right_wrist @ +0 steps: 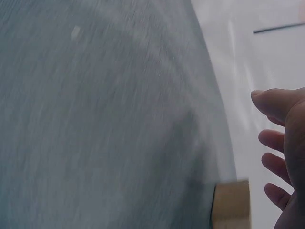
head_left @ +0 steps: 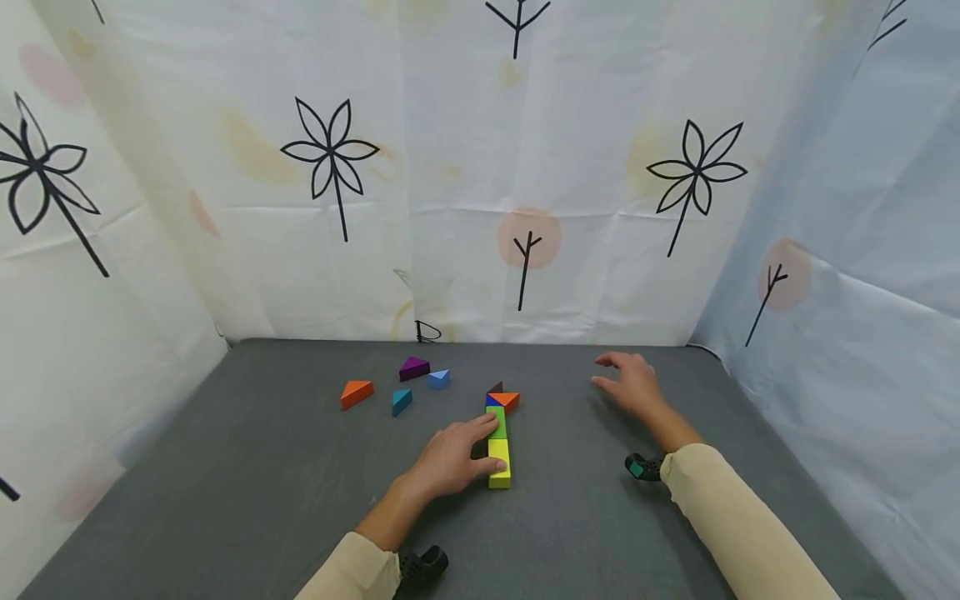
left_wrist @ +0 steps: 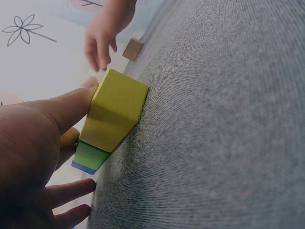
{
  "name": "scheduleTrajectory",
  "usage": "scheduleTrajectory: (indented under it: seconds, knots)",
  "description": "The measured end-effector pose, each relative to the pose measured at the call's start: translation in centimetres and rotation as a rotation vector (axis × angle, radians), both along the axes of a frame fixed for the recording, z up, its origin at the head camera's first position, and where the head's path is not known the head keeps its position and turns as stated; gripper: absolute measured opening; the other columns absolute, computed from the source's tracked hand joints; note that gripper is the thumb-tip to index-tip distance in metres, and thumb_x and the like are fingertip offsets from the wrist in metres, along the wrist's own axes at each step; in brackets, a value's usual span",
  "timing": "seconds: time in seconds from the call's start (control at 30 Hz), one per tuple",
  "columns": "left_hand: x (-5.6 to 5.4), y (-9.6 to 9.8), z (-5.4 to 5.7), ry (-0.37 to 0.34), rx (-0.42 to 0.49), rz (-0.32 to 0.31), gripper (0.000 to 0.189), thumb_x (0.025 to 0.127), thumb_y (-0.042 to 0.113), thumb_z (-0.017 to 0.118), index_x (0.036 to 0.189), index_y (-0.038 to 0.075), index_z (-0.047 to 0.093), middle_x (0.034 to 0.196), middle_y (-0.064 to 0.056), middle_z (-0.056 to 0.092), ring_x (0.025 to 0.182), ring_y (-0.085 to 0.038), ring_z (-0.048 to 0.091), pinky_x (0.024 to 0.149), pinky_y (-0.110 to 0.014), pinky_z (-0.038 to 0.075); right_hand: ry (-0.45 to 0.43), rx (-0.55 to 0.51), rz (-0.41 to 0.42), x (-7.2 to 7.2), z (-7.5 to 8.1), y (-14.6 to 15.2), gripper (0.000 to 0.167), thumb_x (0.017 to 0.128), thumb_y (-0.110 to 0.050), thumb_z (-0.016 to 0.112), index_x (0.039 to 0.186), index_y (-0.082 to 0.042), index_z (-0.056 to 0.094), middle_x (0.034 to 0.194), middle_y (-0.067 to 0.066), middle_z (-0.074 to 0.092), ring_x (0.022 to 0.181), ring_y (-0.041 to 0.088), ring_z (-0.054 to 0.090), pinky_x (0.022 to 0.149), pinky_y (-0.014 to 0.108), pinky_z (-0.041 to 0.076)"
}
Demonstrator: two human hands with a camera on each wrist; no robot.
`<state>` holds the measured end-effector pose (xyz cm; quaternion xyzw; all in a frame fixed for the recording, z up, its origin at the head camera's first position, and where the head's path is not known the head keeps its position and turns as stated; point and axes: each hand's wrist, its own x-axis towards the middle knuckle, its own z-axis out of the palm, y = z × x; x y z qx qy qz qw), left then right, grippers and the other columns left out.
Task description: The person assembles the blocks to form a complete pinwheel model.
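Row of blocks at the centre of the head view, its long axis running nearly straight up the frame: a yellow block (head_left: pixel 500 451) at the lower end, a green block (head_left: pixel 502 426) next above it, then a blue piece (head_left: pixel 492 401), an orange triangle (head_left: pixel 507 401) and a brown piece (head_left: pixel 496 387) clustered at the upper end. The left hand (head_left: pixel 446 458) is the nearer one, lying to the row's left with fingers extended and spread; its thumb touches the yellow block and a finger touches the green one, without closing round either. The right hand (head_left: pixel 636 385), well apart to the right of the row, has its fingers loosely bent and holds nothing. The relation to note is thus lateral: the row lies leftward of the right hand and directly against the left. A tan block (left_wrist: pixel 133 49), near the right hand in the left wrist view, shows at the lower right of the right wrist view but cannot be made out in the head view.
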<state>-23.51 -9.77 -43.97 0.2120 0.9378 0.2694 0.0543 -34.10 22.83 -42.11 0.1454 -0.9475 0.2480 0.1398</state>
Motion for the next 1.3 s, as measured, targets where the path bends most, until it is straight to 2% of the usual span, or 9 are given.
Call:
scheduleTrajectory:
  seconds: [0.23, 0.6, 0.77, 0.93, 1.13, 1.3]
  knots:
    - [0.0, 0.0, 0.0, -0.002, 0.001, 0.001, 0.071, 0.088, 0.053, 0.065, 0.148, 0.02, 0.045, 0.153, 0.005, 0.038, 0.133, -0.029, 0.041, 0.105, -0.056, 0.032, -0.035, 0.055, -0.031, 0.9, -0.3, 1.9, 0.047, 0.089, -0.02, 0.071, 0.129, 0.0, 0.059, 0.13, 0.023, 0.056, 0.118, 0.047, 0.043, 0.092, 0.066, 0.029]
    - [0.1, 0.0, 0.0, 0.0, -0.004, 0.006, 0.071, 0.088, 0.052, 0.065, 0.148, 0.02, 0.045, 0.152, 0.004, 0.039, 0.134, -0.028, 0.041, 0.105, -0.056, 0.032, -0.109, 0.021, -0.08, 1.2, -1.2, 3.9, 0.06, 0.089, -0.024, 0.071, 0.139, 0.001, 0.047, 0.132, 0.028, 0.053, 0.115, 0.049, 0.042, 0.086, 0.063, 0.029]
    - [0.2, 0.0, 0.1, -0.002, -0.001, 0.009, 0.071, 0.088, 0.052, 0.065, 0.148, 0.021, 0.044, 0.153, 0.005, 0.038, 0.134, -0.028, 0.041, 0.105, -0.056, 0.032, -0.097, 0.027, -0.089, 1.4, -1.2, 4.4, 0.058, 0.088, -0.025, 0.072, 0.135, 0.002, 0.05, 0.126, 0.027, 0.057, 0.106, 0.045, 0.047, 0.082, 0.06, 0.032]
    - [0.1, -0.1, 0.1, -0.007, -0.002, 0.007, 0.071, 0.088, 0.052, 0.065, 0.148, 0.021, 0.044, 0.153, 0.006, 0.037, 0.134, -0.027, 0.041, 0.105, -0.055, 0.032, -0.115, 0.016, -0.099, 1.7, -1.2, 4.7, 0.054, 0.088, -0.024, 0.073, 0.13, 0.005, 0.054, 0.123, 0.028, 0.058, 0.104, 0.043, 0.048, 0.084, 0.06, 0.032]
    - [0.1, 0.0, 0.0, -0.014, -0.002, 0.009, 0.071, 0.088, 0.052, 0.066, 0.148, 0.022, 0.044, 0.153, 0.007, 0.037, 0.133, -0.027, 0.041, 0.105, -0.055, 0.032, -0.141, 0.006, -0.11, 1.4, -1.5, 5.1, 0.05, 0.089, -0.024, 0.071, 0.127, 0.005, 0.056, 0.12, 0.028, 0.059, 0.103, 0.042, 0.048, 0.088, 0.061, 0.031]
    - [0.2, 0.0, 0.1, -0.016, 0.002, 0.008, 0.071, 0.088, 0.051, 0.066, 0.148, 0.021, 0.044, 0.153, 0.007, 0.036, 0.134, -0.028, 0.041, 0.105, -0.055, 0.032, -0.152, 0.01, -0.121, 1.1, -1.5, 5.2, 0.04, 0.091, -0.023, 0.069, 0.12, 0.003, 0.061, 0.113, 0.026, 0.061, 0.099, 0.04, 0.049, 0.086, 0.06, 0.032]
